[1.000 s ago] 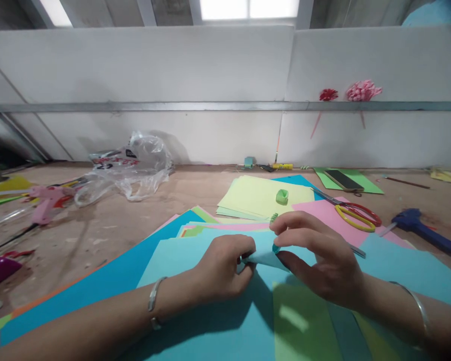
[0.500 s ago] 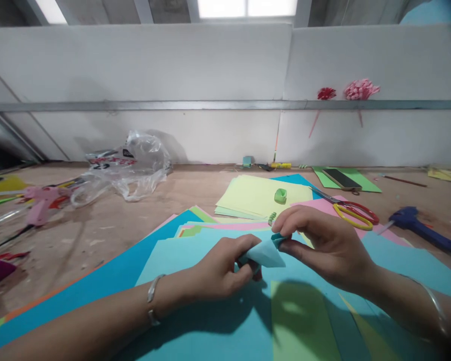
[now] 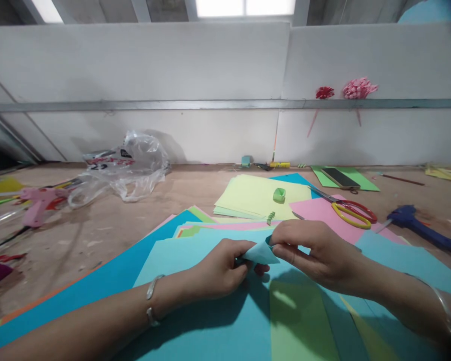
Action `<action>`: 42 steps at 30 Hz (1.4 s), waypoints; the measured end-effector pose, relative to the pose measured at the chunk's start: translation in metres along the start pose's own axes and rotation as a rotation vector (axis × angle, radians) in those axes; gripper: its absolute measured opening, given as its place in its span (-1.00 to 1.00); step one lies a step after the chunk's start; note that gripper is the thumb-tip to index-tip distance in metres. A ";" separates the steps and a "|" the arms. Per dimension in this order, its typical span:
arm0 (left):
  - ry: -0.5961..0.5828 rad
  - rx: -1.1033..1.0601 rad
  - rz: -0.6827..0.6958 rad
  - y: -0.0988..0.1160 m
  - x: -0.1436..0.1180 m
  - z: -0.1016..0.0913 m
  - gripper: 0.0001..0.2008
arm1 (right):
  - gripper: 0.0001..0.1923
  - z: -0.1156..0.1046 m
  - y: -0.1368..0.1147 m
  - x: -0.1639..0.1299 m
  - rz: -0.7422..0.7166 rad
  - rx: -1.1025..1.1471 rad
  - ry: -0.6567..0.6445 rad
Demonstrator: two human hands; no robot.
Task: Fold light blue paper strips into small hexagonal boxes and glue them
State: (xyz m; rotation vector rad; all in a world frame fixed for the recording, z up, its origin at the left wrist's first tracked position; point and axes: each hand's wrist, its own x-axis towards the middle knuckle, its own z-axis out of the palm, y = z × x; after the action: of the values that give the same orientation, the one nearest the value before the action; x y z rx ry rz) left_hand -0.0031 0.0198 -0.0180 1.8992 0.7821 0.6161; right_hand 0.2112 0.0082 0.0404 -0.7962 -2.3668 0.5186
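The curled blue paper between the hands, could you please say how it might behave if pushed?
The curled blue paper likely dents, since its edge looks thin. It may uncurl if the left hand lets go, as no fastening shows.

The table (image 3: 188, 188) (brown, scuffed) carries colored paper (image 3: 225, 326), plastic bag (image 3: 135, 168).

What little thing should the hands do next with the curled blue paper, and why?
Maybe the right hand should gently shape the rim of the curled blue paper, because its fingertips are right at that open end while the left hand grips the other.
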 end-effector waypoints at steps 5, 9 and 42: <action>0.027 0.161 0.015 -0.003 0.000 0.000 -0.78 | -0.72 0.008 -0.001 -0.001 0.043 0.031 0.169; 0.042 0.176 0.006 -0.004 -0.001 0.004 -0.82 | -0.73 0.010 0.000 -0.001 0.143 0.087 0.205; 0.077 -0.250 -0.236 -0.001 0.003 0.009 -0.77 | -0.89 0.020 0.010 -0.005 -0.045 -0.036 0.358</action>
State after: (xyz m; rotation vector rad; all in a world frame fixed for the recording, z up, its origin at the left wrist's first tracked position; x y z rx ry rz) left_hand 0.0046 0.0176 -0.0226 1.5376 0.9182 0.6110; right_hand 0.2058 0.0095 0.0179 -0.7778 -2.0619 0.2874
